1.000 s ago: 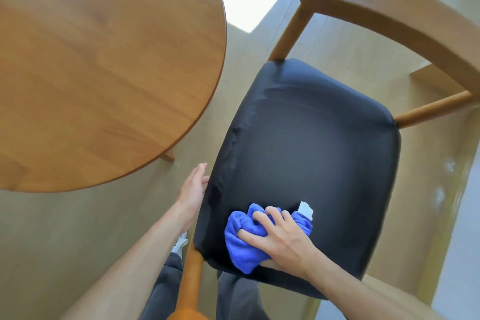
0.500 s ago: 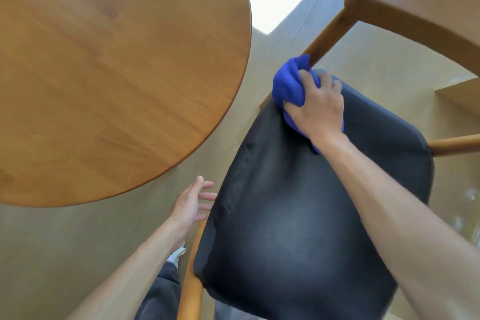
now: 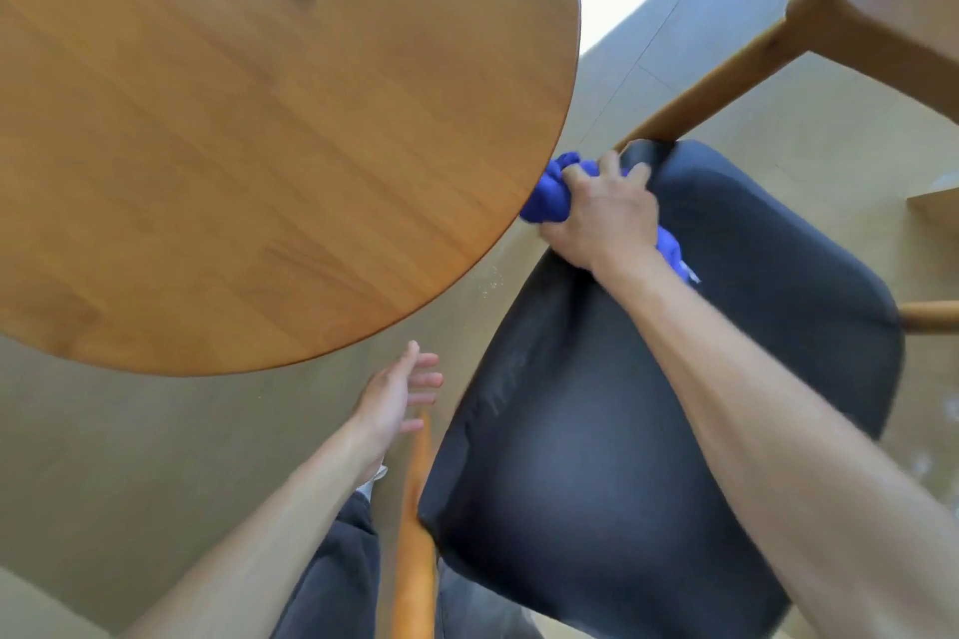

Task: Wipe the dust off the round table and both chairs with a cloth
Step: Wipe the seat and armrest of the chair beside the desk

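we are looking down at the black seat [image 3: 648, 431] of the chair, and we are taking it as our landmark. much of it is lying hidden under our right forearm, which is crossing it from the near right corner to the far left corner, and its near edge is running out of the bottom of the view. at that far left corner our right hand [image 3: 604, 218] is gripping the blue cloth [image 3: 545, 192], fingers curled tight round a bunched wad of it; we are seeing only the soft folds that are poking out to the left of the knuckles and a small tail, with a pale tag, behind the wrist, and we cannot tell how much cloth is touching the seat beneath the palm. the cloth is also sitting just beside the rim of the round table [image 3: 259, 130], whose smooth, warm wooden top, planked with visible grain, is filling the space left of the seat and is being cut off at the top and left. our left hand [image 3: 397, 394] is hanging just left of the seat's near side, fingers spread and relaxed, holding nothing. the seat is looking matte, padded and faintly wrinkled, with rounded corners. beyond it the chair's rounded wooden backrest [image 3: 903, 10] is being cropped at the right, blurred.
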Demonstrator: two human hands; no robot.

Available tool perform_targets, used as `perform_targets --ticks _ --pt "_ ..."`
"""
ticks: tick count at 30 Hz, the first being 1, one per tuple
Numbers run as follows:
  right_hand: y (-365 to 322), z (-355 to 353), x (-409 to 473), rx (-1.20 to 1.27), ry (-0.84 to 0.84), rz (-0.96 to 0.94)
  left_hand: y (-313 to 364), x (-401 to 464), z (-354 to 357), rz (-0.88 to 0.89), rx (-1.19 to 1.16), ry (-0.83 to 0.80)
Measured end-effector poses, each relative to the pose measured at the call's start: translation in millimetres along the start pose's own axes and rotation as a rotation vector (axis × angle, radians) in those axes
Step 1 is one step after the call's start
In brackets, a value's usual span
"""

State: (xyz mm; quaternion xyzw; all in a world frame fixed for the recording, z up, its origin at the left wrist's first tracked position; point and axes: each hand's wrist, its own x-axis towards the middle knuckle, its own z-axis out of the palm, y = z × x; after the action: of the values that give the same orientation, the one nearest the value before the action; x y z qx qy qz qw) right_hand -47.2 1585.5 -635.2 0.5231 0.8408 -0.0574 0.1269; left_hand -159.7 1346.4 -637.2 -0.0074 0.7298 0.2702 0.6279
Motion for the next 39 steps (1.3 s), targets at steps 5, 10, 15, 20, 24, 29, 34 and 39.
perform_targets --ticks 5,10,15,20,24,29,34,39 --pt "-54 20 -80 0.002 -0.043 -0.156 17 1 2 0.058 -0.046 0.061" --pt "-92 32 -171 0.048 -0.062 -0.262 21 8 -6 0.134 -0.061 0.186" --pt "-111 48 -255 0.189 -0.184 -0.461 5 6 -22 0.161 0.003 0.213" --pt "-92 51 -257 0.218 -0.196 -0.631 -8 5 -27 0.121 0.062 0.19" --pt "-76 53 -249 0.07 -0.156 -0.821 -15 9 -24 0.104 0.095 0.174" --pt "-53 46 -201 0.119 0.002 -0.682 -10 12 -7 0.116 0.119 0.159" --pt "-28 40 -149 0.216 0.126 -0.499 13 6 22 0.192 0.142 0.121" --pt "11 24 -87 0.21 0.241 -0.263 51 5 58 0.351 0.203 0.111"
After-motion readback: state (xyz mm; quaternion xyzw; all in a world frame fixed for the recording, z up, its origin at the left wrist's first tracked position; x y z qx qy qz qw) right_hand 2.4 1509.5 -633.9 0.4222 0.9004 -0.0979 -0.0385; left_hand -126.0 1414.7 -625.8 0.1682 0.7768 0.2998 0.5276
